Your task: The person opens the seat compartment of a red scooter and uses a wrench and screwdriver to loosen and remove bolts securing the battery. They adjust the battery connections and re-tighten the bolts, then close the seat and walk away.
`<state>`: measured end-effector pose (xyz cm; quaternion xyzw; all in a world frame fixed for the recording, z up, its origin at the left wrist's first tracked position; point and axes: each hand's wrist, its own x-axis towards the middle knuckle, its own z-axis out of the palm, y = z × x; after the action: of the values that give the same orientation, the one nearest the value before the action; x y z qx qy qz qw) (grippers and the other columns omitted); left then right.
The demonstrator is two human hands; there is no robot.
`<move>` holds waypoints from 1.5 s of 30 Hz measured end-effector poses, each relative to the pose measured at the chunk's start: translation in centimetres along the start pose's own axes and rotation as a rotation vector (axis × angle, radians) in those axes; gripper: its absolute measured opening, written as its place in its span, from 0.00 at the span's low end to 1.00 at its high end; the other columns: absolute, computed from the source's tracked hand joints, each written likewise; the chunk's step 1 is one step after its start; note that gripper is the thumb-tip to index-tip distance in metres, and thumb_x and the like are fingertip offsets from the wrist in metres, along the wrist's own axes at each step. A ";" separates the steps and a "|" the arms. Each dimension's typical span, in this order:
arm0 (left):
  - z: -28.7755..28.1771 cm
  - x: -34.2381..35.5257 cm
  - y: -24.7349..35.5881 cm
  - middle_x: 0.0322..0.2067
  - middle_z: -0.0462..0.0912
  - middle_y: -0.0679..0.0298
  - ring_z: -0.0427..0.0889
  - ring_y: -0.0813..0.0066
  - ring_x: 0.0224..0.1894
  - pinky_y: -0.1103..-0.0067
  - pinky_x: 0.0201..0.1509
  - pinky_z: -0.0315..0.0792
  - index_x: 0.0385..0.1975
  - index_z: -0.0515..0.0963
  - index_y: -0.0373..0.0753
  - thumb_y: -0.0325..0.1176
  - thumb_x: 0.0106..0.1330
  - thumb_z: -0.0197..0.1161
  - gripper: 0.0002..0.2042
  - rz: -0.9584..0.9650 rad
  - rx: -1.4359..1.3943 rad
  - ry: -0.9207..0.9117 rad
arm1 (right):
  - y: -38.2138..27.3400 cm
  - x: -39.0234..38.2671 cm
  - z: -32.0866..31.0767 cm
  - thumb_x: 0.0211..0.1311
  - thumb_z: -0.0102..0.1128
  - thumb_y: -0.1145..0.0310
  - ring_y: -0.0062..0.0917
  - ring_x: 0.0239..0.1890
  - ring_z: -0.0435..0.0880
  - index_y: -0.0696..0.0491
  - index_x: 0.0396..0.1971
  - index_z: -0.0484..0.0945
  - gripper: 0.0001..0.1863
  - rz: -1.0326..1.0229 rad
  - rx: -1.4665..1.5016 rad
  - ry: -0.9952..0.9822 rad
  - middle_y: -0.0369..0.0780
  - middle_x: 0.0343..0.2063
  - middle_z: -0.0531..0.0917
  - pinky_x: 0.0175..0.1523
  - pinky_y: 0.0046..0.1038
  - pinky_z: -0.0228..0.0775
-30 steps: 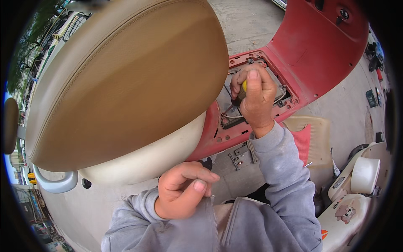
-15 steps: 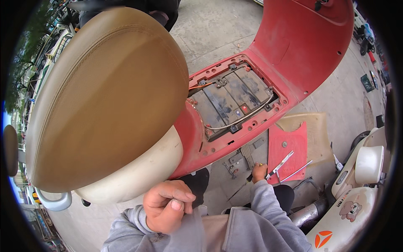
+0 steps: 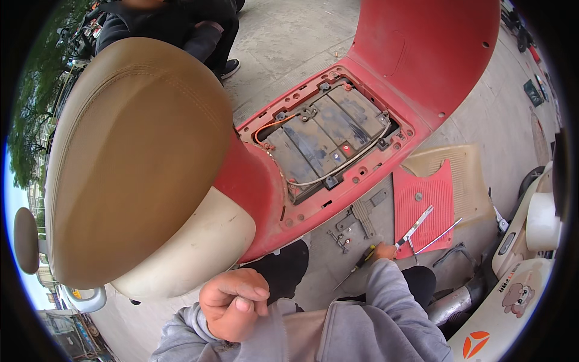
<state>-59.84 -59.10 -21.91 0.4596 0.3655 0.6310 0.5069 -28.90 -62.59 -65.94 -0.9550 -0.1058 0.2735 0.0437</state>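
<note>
My left hand (image 3: pixel 235 304) is curled in front of my body, thumb against the bent fingers; whatever it holds, if anything, is hidden. Low over the ground, my right hand (image 3: pixel 384 250) is beside a screwdriver (image 3: pixel 365 256) with a yellow and black handle. Its fingers reach the dark end of a long silver tool (image 3: pixel 416 224) on a red ribbed floor panel (image 3: pixel 429 196), but their grip is hidden. Ahead, a red scooter (image 3: pixel 386 166) has its floor compartment uncovered, showing dusty dark batteries (image 3: pixel 322 142) with cables.
The scooter's brown seat (image 3: pixel 139 163) fills the left. Black brackets (image 3: pixel 363 218) and small hardware (image 3: pixel 339 240) lie on the ground. A thin metal rod (image 3: pixel 440 234) and a tan mat (image 3: pixel 467 181) are near the panel. A cream scooter (image 3: pixel 506 295) stands right; a person (image 3: pixel 181 30) is beyond the seat.
My right hand has shifted slightly right, off the screwdriver's handle, which now shows beside it. The left hand stays curled. The view has swung, showing more of the person behind the seat.
</note>
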 end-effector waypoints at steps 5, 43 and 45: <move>0.1 0.0 -0.1 0.21 0.76 0.58 0.72 0.76 0.18 0.79 0.24 0.66 0.36 0.75 0.28 0.26 0.67 0.53 0.07 0.021 0.000 0.023 | 1.3 0.8 1.3 0.52 0.64 0.59 0.53 0.51 0.78 0.66 0.46 0.69 0.29 -0.160 -0.013 -0.259 0.62 0.47 0.77 0.57 0.40 0.69; -0.3 0.4 -0.8 0.24 0.74 0.65 0.68 0.76 0.24 0.80 0.30 0.64 0.44 0.74 0.35 0.34 0.73 0.51 0.10 -0.020 0.009 0.002 | -1.2 5.5 -4.2 0.58 0.54 0.70 0.50 0.55 0.69 0.48 0.57 0.67 0.25 0.436 0.071 0.375 0.55 0.52 0.66 0.59 0.45 0.65; -0.2 0.3 -0.9 0.20 0.71 0.67 0.67 0.80 0.20 0.83 0.24 0.63 0.38 0.70 0.36 0.33 0.71 0.54 0.07 -0.029 0.081 0.031 | -0.6 6.3 -4.7 0.58 0.55 0.68 0.48 0.57 0.67 0.50 0.57 0.66 0.25 0.423 -0.063 0.275 0.54 0.53 0.66 0.59 0.44 0.65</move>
<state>-59.80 -58.60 -22.79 0.4646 0.4051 0.6153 0.4914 -21.32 -60.67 -65.14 -0.9850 0.0948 0.1408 -0.0306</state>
